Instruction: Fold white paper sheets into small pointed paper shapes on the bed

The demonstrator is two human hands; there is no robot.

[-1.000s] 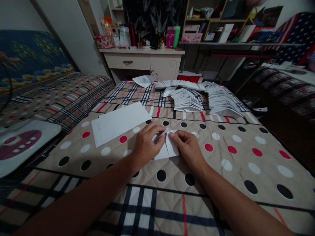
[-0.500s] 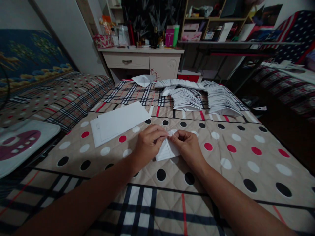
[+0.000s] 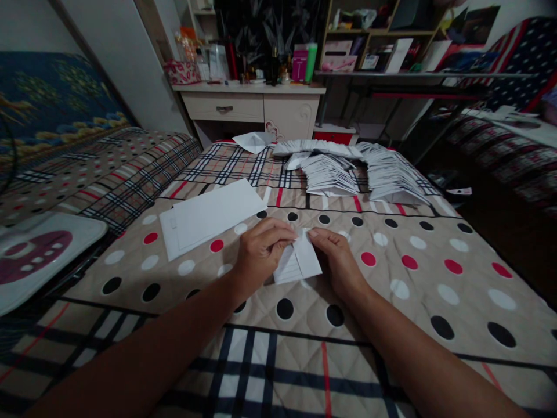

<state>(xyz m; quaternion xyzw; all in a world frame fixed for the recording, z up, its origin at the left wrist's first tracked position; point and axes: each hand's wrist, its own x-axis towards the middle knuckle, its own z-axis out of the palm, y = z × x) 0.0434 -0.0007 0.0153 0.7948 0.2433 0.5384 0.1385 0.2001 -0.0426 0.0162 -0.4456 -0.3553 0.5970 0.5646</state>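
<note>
A small folded piece of white paper [image 3: 305, 259] lies between my hands on the patterned bedspread, its flaps overlapping and faint lines showing on its lower left part. My left hand [image 3: 265, 244] pinches the paper's upper left edge between thumb and fingers. On the other side, my right hand [image 3: 337, 255] grips the upper right corner with thumb and bent fingers; its fingertips are partly hidden behind the paper. Left of my hands rests a stack of flat white sheets [image 3: 221, 213], a smaller pile on top of a larger one.
Rows of folded white papers [image 3: 333, 177] stand farther back, with another long row [image 3: 394, 174] to their right. A loose folded paper [image 3: 255, 141] lies at the bed's far edge. A white plastic lid or appliance [image 3: 87, 229] is at left. Beyond the bed stands a dresser [image 3: 239, 107].
My right hand has shifted slightly right along the paper's top edge, uncovering more of its right flap. The left hand keeps its pinch in nearly the same place.
</note>
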